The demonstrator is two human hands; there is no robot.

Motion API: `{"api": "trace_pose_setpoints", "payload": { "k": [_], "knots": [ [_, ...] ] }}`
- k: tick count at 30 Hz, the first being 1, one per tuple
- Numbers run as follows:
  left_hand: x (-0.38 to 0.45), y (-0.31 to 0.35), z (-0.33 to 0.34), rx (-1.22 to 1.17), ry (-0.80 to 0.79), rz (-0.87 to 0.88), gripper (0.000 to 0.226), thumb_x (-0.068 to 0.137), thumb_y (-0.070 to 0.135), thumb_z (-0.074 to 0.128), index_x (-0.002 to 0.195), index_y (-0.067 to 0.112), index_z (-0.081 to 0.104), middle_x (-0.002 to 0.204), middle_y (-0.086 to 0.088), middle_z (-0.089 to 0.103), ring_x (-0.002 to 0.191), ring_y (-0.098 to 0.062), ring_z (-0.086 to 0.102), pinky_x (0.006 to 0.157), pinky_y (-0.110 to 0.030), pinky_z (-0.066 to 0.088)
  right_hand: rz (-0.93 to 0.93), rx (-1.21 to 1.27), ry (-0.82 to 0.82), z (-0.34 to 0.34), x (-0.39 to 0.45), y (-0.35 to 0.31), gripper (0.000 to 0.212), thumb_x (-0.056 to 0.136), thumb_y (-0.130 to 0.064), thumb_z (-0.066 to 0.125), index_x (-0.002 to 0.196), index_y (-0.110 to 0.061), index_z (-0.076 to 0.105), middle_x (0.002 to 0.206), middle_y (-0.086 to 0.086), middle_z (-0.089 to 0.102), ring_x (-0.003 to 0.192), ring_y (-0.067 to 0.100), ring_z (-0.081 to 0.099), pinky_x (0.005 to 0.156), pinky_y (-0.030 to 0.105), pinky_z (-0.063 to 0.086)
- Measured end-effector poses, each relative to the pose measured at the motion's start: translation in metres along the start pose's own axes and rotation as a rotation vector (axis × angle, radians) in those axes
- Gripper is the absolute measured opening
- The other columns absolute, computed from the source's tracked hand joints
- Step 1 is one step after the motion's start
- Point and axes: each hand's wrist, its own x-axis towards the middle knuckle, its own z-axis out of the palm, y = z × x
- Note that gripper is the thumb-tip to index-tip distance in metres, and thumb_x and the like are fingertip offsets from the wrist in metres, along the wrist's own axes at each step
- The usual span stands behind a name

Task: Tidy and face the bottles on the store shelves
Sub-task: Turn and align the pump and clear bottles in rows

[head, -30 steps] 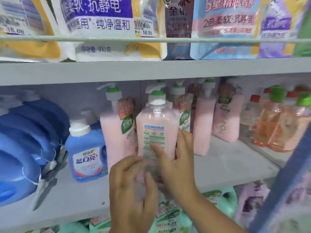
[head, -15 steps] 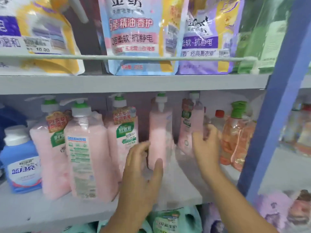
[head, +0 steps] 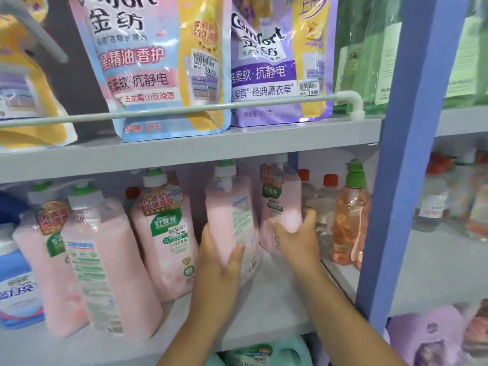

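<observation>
Several pink pump bottles stand on the grey middle shelf (head: 277, 307). My left hand (head: 216, 262) grips one pink bottle (head: 229, 215) whose back label is turned forward. My right hand (head: 295, 239) holds the lower part of a second pink bottle (head: 280, 204) just to its right, which is tilted with its green front label partly showing. To the left stand another pink bottle with its front label facing out (head: 163, 233), one showing its back label (head: 105, 268), and one behind it at the far left (head: 39, 249).
Orange pump bottles (head: 348, 220) and clear red-capped bottles (head: 324, 202) stand right of my right hand. A blue detergent bottle (head: 15, 289) is at the far left. A blue upright post (head: 398, 165) bounds the bay. Refill pouches (head: 163, 70) sit behind a rail above.
The view shifted right along the shelf. Both hands left the first bottle, reached deeper, and now each has closed on a pink bottle further right.
</observation>
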Motion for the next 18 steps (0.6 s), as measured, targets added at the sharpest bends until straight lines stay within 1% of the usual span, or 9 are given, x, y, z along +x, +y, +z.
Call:
{"api": "trace_pose_setpoints", "payload": {
  "k": [2,4,5,6,8,9,12,16,18],
  "knots": [
    [-0.006,0.000,-0.005,-0.040,-0.044,0.006,0.049,0.098,0.033,0.060,0.139,0.045,0.035,0.129,0.024,0.057,0.115,0.010,0.055,0.093,-0.020,0.047,-0.016,0.031,0.002,-0.003,0.002,0.002,0.055,0.082,-0.032,0.082,0.124,-0.025,0.047,0.116,-0.002,0.054,0.094,0.017,0.061,0.067,0.022,0.044],
    [-0.009,-0.003,-0.007,-0.063,-0.076,-0.001,0.051,0.099,0.032,0.059,0.141,0.046,0.033,0.129,0.029,0.056,0.113,0.018,0.053,0.085,-0.008,0.045,-0.033,0.043,-0.004,-0.008,0.003,0.002,0.043,0.084,-0.028,0.080,0.120,-0.025,0.056,0.113,-0.002,0.065,0.094,0.015,0.066,0.067,0.022,0.047],
    [-0.009,-0.003,-0.007,-0.069,-0.077,-0.002,0.053,0.099,0.033,0.060,0.142,0.046,0.032,0.129,0.029,0.055,0.113,0.016,0.053,0.084,-0.009,0.045,-0.045,0.038,-0.016,-0.010,0.002,0.001,0.035,0.086,-0.026,0.078,0.116,-0.026,0.059,0.108,-0.004,0.070,0.091,0.012,0.068,0.068,0.023,0.048],
    [-0.008,-0.004,-0.008,-0.074,-0.071,-0.004,0.055,0.098,0.036,0.060,0.143,0.045,0.032,0.130,0.027,0.055,0.116,0.012,0.054,0.087,-0.017,0.048,-0.056,0.036,-0.035,-0.012,0.001,0.002,0.029,0.089,-0.024,0.075,0.114,-0.028,0.061,0.104,-0.009,0.072,0.088,0.007,0.070,0.068,0.021,0.048],
    [-0.006,-0.004,-0.007,-0.087,-0.067,-0.015,0.060,0.095,0.042,0.061,0.146,0.045,0.030,0.134,0.022,0.055,0.120,-0.001,0.056,0.096,-0.036,0.050,-0.065,0.033,-0.080,-0.018,-0.005,0.004,0.026,0.094,-0.020,0.070,0.117,-0.030,0.063,0.100,-0.017,0.073,0.081,-0.008,0.068,0.066,0.013,0.048],
    [-0.006,-0.004,-0.008,-0.098,-0.072,-0.021,0.061,0.094,0.044,0.062,0.146,0.046,0.030,0.135,0.021,0.056,0.121,-0.005,0.056,0.099,-0.041,0.050,-0.065,0.042,-0.103,-0.021,-0.009,0.003,0.028,0.096,-0.018,0.067,0.120,-0.029,0.063,0.101,-0.018,0.073,0.080,-0.012,0.067,0.064,0.007,0.047],
    [-0.006,-0.007,-0.009,-0.154,-0.093,-0.015,0.063,0.093,0.049,0.062,0.148,0.047,0.030,0.137,0.022,0.057,0.124,-0.005,0.057,0.105,-0.044,0.049,-0.032,0.112,-0.156,-0.026,-0.013,0.002,0.028,0.101,-0.010,0.058,0.126,-0.023,0.060,0.103,-0.014,0.072,0.073,-0.015,0.067,0.055,0.003,0.046],
    [-0.005,-0.010,-0.011,-0.195,-0.121,-0.025,0.075,0.086,0.065,0.059,0.151,0.051,0.025,0.144,0.022,0.054,0.129,-0.007,0.056,0.108,-0.046,0.048,0.004,0.137,-0.184,-0.020,-0.008,-0.002,0.027,0.104,-0.011,0.054,0.126,-0.026,0.057,0.109,-0.007,0.070,0.068,-0.012,0.068,0.049,0.006,0.048],
    [-0.004,-0.011,-0.011,-0.212,-0.134,-0.042,0.079,0.081,0.069,0.059,0.150,0.053,0.025,0.143,0.022,0.055,0.129,-0.007,0.057,0.109,-0.046,0.048,0.041,0.161,-0.175,-0.015,-0.003,-0.005,0.025,0.104,-0.013,0.055,0.125,-0.027,0.057,0.107,-0.006,0.071,0.071,-0.005,0.071,0.048,0.010,0.050]
  ]
}}
